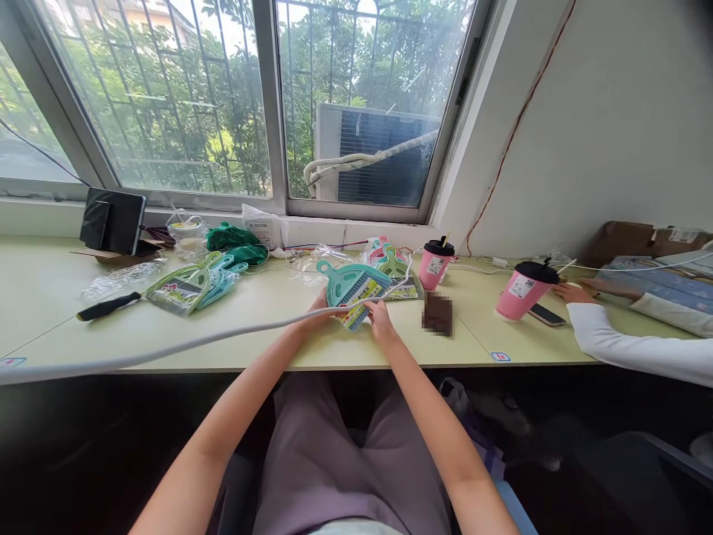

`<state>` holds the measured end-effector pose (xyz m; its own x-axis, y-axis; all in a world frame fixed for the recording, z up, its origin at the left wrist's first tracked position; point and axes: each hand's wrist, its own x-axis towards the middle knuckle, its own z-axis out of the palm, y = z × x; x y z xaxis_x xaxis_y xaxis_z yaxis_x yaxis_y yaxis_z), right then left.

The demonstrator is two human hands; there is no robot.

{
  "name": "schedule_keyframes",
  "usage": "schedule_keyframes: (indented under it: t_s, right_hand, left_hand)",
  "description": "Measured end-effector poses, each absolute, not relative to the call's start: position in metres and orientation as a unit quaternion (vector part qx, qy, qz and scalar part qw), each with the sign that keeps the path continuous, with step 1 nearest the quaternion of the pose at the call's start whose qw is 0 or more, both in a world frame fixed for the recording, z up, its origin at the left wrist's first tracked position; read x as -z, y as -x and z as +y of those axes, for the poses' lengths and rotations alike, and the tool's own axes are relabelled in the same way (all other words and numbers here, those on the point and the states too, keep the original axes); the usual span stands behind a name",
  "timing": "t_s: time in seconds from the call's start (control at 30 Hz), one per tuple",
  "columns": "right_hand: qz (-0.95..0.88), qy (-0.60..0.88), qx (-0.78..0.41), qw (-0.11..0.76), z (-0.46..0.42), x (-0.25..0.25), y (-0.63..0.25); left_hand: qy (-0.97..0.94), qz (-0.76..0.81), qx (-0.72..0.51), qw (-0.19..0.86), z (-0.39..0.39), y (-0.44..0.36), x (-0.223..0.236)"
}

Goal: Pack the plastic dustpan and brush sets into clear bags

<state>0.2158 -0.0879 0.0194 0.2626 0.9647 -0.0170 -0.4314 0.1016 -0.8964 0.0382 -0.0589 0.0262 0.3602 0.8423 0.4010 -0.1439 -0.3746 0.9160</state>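
Both my hands hold a small teal dustpan-and-brush set [352,286] with a yellow printed label, resting on the pale green table [250,342] straight ahead. My left hand [321,305] grips its left lower edge with fingers closed. On the right lower corner, at the label, my right hand [379,316] pinches it. A white cable [167,349] crosses in front of my left forearm.
A pile of green and teal sets [194,286] lies at left beside a black-handled tool [108,306]. More sets [393,264] and clear bags sit behind. Two pink cups [436,265] [526,290], a phone [547,315] and another person's white sleeve [629,345] are at right. A tablet [113,220] stands far left.
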Motion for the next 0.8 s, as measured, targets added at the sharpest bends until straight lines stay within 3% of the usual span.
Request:
schedule_keyframes:
  t_s: [0.23,0.5,0.8]
  right_hand:
    - [-0.320,0.328,-0.555,0.695,-0.091,-0.020,-0.207]
    - [-0.310,0.362,-0.566,0.673,-0.090,-0.022,-0.206]
    - [-0.217,0.332,-0.535,0.746,-0.080,-0.019,-0.203]
  left_hand:
    - [-0.600,0.245,-0.554,0.522,-0.040,-0.038,-0.018]
    - [-0.618,0.245,-0.550,0.506,-0.048,-0.035,-0.028]
    - [-0.627,0.234,-0.479,0.567,-0.056,-0.031,-0.036]
